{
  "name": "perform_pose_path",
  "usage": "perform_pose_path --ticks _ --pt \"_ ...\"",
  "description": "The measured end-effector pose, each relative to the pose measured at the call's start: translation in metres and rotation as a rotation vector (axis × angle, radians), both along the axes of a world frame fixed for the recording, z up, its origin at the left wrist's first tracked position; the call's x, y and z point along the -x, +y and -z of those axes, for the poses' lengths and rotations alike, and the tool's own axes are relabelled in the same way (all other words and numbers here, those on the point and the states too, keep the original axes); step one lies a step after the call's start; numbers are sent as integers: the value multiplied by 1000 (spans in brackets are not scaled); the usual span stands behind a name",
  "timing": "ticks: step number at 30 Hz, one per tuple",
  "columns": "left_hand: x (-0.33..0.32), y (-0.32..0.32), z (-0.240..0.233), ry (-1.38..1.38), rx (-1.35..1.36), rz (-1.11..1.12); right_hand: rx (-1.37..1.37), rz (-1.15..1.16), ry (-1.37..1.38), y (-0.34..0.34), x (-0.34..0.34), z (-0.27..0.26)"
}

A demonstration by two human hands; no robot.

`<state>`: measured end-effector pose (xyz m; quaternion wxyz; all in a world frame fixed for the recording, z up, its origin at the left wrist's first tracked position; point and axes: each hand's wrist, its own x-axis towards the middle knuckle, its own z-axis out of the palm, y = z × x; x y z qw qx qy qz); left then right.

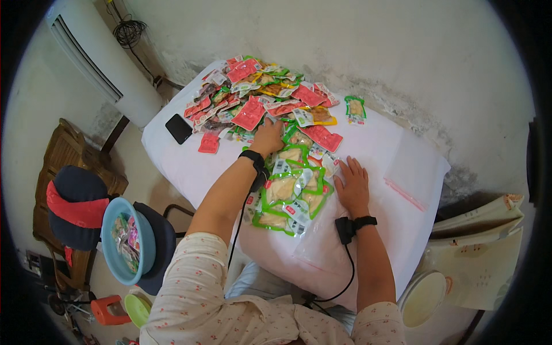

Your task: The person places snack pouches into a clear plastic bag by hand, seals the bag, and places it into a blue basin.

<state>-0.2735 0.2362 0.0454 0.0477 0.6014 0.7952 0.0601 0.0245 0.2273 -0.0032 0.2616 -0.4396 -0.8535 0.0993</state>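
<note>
My left hand (268, 137) reaches to the front edge of a heap of sealed snack packets (252, 113); its fingertips are partly hidden among them, so any grip is unclear. Beside that wrist lie green-edged vacuum packets (282, 189) with pale food inside, overlapping on a clear plastic bag (317, 248) near the table's front edge. My right hand (354, 186) rests palm down on the white tabletop cover (388, 142), fingers slightly spread and holding nothing. Its fingertips are close to a white and red packet (330, 164). Both wrists wear black straps with cabled devices.
A black phone (178, 129) lies left of the heap. One green-edged packet (355, 110) and a flat zip bag (407, 177) lie to the right. A blue basin (129, 241) holding packets stands on a chair at left. A wall (345, 43) borders the table's far side.
</note>
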Motion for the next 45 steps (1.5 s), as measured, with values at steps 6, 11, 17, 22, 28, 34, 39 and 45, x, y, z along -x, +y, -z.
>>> perform_pose_path --ticks 6,11,17,22,28,34,39,45 --pt "14 -2 -17 -130 -173 -33 7 28 -18 2 -6 4" --pt "96 -20 -4 -757 -478 -281 14 1 19 1 1 -6" --pt "99 -28 0 -1556 -672 -450 20 21 -7 0 -2 0" --pt "100 -62 14 -443 -797 -314 21 -3 15 -2 9 -6" --pt "3 -125 11 -437 -447 199 26 -43 169 18 -18 24" --pt "-55 -166 10 -210 -168 412 151 -146 450 51 -19 46" --pt "-49 -172 22 -231 -290 451 835 95 1545 45 -37 17" --pt "-46 -175 21 -220 -294 451 -73 -53 -520 7 -27 -44"
